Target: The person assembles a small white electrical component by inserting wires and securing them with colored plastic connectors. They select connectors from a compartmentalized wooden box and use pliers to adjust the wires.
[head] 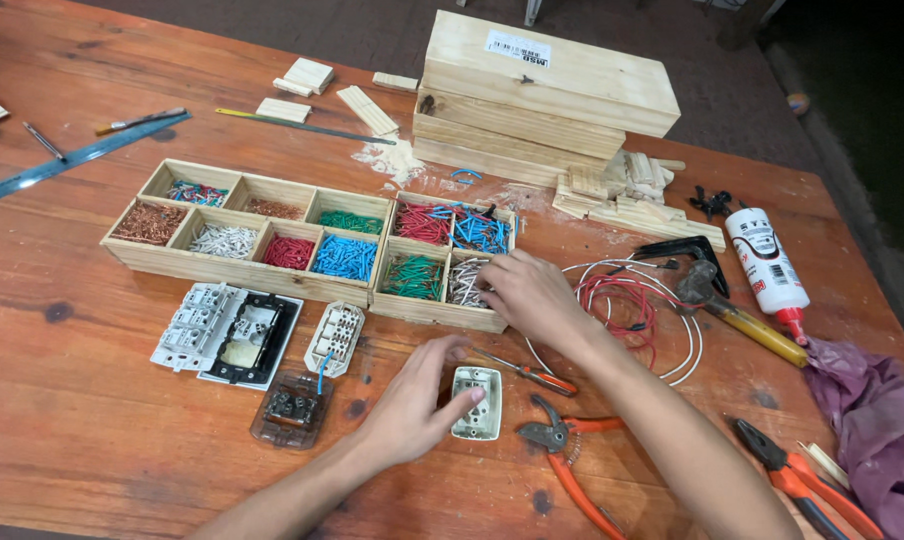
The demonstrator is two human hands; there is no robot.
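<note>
Reddish wooden counter [92, 420], worn and knotted, crowded with electrical parts. Near its front edge, small white socket body [476, 402], open face up, steadied by left hand [412, 405]: fingers [469, 398] loosely curled, tips touching its left rim, not closed round it. Right hand [532, 295] beyond it, fingers bent down into near right compartment of small wooden tray [442, 262], at striped wire offcuts [466, 282]; whether a piece is pinched, cannot tell. Seemingly a picking step; next calls for a fine pinch and a short carry back. Close by: red-handled screwdriver [527, 374], orange pliers [572, 460], coiled red and white wire [632, 305].
</note>
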